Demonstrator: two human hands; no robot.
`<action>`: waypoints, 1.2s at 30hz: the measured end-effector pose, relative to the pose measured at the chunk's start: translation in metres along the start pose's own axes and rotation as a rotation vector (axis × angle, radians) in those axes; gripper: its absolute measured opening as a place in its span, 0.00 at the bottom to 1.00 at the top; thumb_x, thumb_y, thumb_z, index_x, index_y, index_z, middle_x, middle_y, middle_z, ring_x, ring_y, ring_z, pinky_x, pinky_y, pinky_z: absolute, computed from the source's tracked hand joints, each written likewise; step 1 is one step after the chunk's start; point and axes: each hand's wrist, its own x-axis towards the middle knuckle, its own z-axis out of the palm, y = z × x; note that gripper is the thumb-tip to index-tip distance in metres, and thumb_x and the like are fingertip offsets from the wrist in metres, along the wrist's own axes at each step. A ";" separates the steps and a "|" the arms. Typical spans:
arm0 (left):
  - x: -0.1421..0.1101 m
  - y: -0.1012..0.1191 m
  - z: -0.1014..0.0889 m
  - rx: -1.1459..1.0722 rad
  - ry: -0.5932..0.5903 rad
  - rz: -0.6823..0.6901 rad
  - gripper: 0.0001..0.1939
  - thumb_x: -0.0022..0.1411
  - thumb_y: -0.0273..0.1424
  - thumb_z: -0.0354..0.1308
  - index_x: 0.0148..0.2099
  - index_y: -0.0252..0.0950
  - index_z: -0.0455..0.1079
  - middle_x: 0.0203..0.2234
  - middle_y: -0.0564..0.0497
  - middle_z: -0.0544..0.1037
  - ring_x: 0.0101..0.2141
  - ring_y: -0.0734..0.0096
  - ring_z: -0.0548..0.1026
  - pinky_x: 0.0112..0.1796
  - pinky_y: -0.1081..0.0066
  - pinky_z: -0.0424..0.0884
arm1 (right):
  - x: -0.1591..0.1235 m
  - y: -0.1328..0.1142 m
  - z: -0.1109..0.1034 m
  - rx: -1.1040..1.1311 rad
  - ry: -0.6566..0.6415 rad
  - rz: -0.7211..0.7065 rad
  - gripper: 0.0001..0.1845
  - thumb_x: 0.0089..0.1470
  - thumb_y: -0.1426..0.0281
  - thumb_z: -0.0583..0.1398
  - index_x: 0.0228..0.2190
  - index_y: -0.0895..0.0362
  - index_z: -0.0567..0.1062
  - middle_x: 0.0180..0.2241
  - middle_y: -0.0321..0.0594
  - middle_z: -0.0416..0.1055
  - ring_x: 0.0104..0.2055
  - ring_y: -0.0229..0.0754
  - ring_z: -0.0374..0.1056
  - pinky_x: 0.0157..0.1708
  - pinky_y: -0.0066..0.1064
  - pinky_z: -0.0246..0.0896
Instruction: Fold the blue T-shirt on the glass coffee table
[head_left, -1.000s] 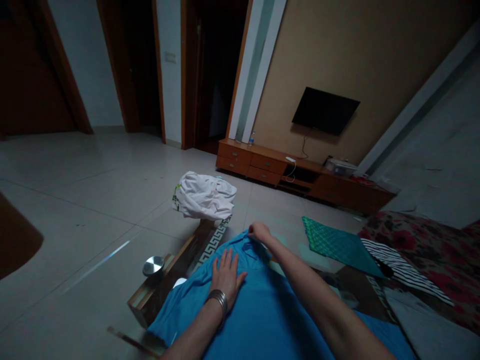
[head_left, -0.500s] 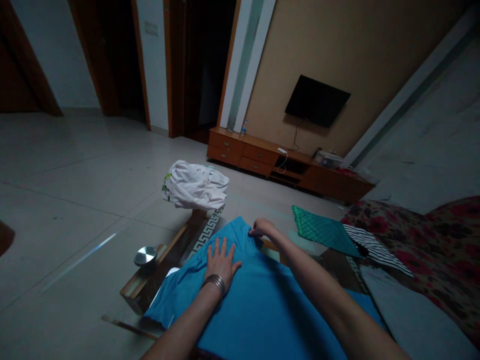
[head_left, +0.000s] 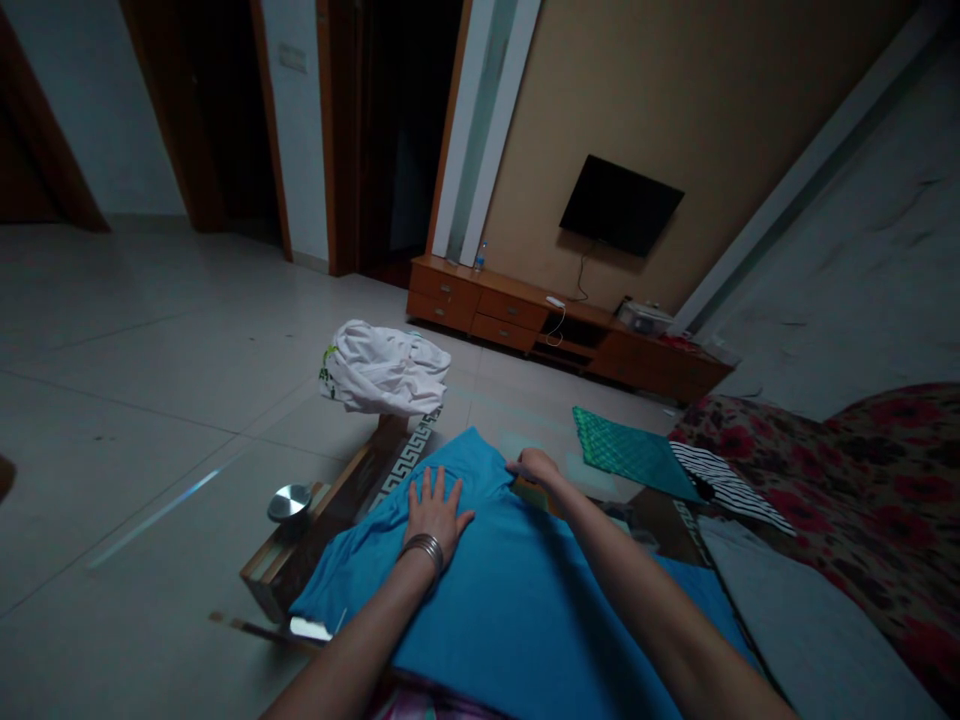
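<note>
A blue cloth garment (head_left: pixel 517 600) lies spread over a low glass-topped table with a wooden frame (head_left: pixel 315 520). My left hand (head_left: pixel 436 510), with a metal bangle (head_left: pixel 421 548) on its wrist, rests flat on the blue cloth with fingers apart. My right hand (head_left: pixel 534 465) pinches the far edge of the same cloth. A crumpled white cloth (head_left: pixel 384 370) sits on the far end of the table, beyond both hands. A round steel lid (head_left: pixel 289 503) stands on the table's left side.
A teal quilted cloth (head_left: pixel 628 452) and a black-and-white striped cloth (head_left: pixel 724 485) lie to the right, next to a red floral sofa (head_left: pixel 847 470). A wooden TV cabinet (head_left: pixel 510 320) stands beyond, below a wall-mounted TV (head_left: pixel 621 205). Tiled floor surrounds the table.
The view has drifted slightly, sliding the room left. My right hand has shifted a little rightward along the cloth's edge, while my left hand stays flat on the cloth.
</note>
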 end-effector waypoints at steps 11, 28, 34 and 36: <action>-0.001 -0.001 0.008 0.027 0.047 -0.033 0.34 0.63 0.49 0.47 0.65 0.37 0.55 0.65 0.39 0.50 0.64 0.46 0.45 0.60 0.44 0.42 | 0.012 -0.010 0.023 0.051 0.146 -0.008 0.14 0.52 0.73 0.57 0.42 0.60 0.75 0.43 0.46 0.74 0.43 0.40 0.69 0.37 0.23 0.57; 0.004 -0.005 -0.003 0.166 0.029 -0.040 0.33 0.64 0.50 0.42 0.65 0.36 0.56 0.65 0.38 0.51 0.64 0.46 0.47 0.59 0.42 0.46 | -0.156 0.059 0.088 0.202 0.552 -0.342 0.19 0.62 0.68 0.49 0.50 0.59 0.72 0.50 0.47 0.70 0.54 0.46 0.64 0.55 0.41 0.57; 0.002 0.018 -0.015 0.269 0.047 0.083 0.30 0.66 0.45 0.39 0.66 0.39 0.53 0.66 0.44 0.47 0.65 0.50 0.44 0.57 0.37 0.44 | -0.178 0.155 0.084 0.194 0.650 -0.215 0.21 0.62 0.67 0.48 0.53 0.59 0.70 0.54 0.47 0.67 0.57 0.46 0.61 0.58 0.42 0.55; 0.000 0.028 -0.015 0.269 0.044 0.208 0.29 0.67 0.43 0.39 0.67 0.40 0.51 0.66 0.46 0.46 0.65 0.54 0.44 0.58 0.40 0.43 | -0.180 0.194 0.086 0.158 0.657 -0.129 0.22 0.62 0.66 0.48 0.53 0.61 0.69 0.55 0.49 0.65 0.59 0.47 0.60 0.59 0.42 0.54</action>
